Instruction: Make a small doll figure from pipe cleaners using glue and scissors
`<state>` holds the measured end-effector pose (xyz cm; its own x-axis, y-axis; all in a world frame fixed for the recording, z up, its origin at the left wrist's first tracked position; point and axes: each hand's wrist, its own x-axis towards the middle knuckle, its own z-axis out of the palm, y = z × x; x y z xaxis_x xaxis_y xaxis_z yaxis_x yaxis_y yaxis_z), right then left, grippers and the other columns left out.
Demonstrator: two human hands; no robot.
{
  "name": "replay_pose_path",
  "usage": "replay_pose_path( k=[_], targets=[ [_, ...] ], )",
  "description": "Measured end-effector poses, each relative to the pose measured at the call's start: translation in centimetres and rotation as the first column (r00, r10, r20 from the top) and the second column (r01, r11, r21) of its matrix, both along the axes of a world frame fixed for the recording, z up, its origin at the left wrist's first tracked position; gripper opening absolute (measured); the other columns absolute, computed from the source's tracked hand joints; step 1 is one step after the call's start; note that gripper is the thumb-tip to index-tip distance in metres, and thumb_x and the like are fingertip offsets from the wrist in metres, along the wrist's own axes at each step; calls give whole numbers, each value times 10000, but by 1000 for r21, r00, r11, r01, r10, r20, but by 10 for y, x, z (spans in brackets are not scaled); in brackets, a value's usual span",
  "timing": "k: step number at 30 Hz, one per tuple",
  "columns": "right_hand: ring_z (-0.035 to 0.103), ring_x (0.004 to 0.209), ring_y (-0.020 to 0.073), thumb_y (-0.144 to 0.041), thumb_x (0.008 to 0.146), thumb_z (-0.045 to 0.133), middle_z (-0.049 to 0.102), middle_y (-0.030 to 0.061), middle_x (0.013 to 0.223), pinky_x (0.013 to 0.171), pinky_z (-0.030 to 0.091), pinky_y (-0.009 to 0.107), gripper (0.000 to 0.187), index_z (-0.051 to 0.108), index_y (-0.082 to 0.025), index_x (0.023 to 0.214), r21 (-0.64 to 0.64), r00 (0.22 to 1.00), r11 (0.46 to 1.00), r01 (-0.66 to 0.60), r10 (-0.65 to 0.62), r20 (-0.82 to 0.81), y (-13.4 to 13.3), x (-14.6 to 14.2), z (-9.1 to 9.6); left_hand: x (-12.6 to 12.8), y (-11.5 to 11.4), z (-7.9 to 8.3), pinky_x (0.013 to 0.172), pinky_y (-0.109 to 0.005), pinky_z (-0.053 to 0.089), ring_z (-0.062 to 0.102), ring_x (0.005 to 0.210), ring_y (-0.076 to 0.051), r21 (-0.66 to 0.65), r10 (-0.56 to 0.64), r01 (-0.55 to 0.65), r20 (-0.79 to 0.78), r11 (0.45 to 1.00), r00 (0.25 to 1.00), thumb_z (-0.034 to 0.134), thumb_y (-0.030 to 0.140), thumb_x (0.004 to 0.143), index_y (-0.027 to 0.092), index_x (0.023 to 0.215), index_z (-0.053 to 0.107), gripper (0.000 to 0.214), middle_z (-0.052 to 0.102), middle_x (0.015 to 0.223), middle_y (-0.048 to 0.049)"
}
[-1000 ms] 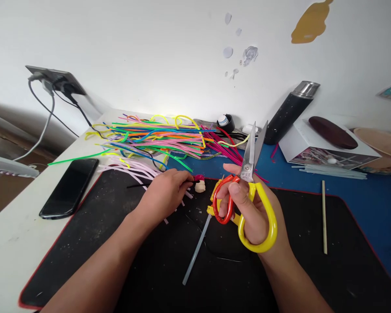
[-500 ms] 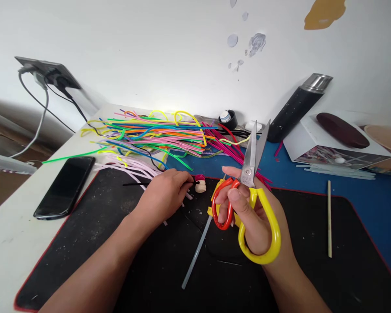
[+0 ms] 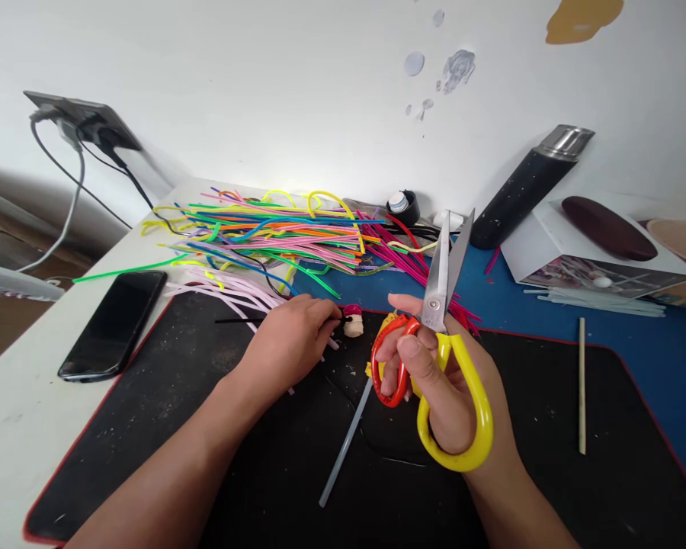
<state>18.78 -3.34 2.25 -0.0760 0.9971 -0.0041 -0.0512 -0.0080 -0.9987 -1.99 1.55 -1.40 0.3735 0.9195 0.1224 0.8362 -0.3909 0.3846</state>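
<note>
My left hand (image 3: 294, 335) is closed, fingers pinched around a thin black pipe cleaner (image 3: 237, 321) that pokes out on both sides. At its right tip sits a small cream-and-pink piece (image 3: 353, 325). In my right hand (image 3: 451, 396) are scissors (image 3: 479, 408) with one red and one yellow handle, their blades pointing up and slightly parted. My thumb passes through the yellow loop and fingers through the red one. Partly hidden behind the right hand lies a yellow glue gun (image 3: 373, 369), with a translucent glue stick (image 3: 346, 446) extending from it toward me.
Colourful pipe cleaners (image 3: 286, 229) are heaped along the wall. A phone (image 3: 114, 324) rests left of the black mat (image 3: 165, 427). A thin pale stick (image 3: 581, 385) lies at right. Behind stand a leaning thermos (image 3: 529, 187) and a white box (image 3: 549, 236).
The view has shifted very slightly. Both hands keep their holds and hardly move; the scissors stay raised with blades a little apart.
</note>
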Motion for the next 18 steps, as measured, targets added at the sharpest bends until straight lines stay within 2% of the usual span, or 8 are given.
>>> replay_pose_path(
  k=[8,18],
  targets=[
    [679,524,149,-469,998,718,715,-4,812,492,567,287,379,670,-267,1315,13,1000,1000,11,-11,-23,-1,0,-1,1,-1,4,777,-348,529,718,885,-257,-49,15,-16,-21,999,1000,640,172,991,192,1009,761,124,780,929,-60],
    [684,526,139,-448,1008,713,713,-5,829,478,565,271,357,670,-284,1322,15,999,1000,2,-1,-41,-1,0,-1,1,1,3,776,-339,521,716,889,-251,-32,3,-5,-33,999,999,643,167,989,205,994,755,118,782,920,-53]
  ],
)
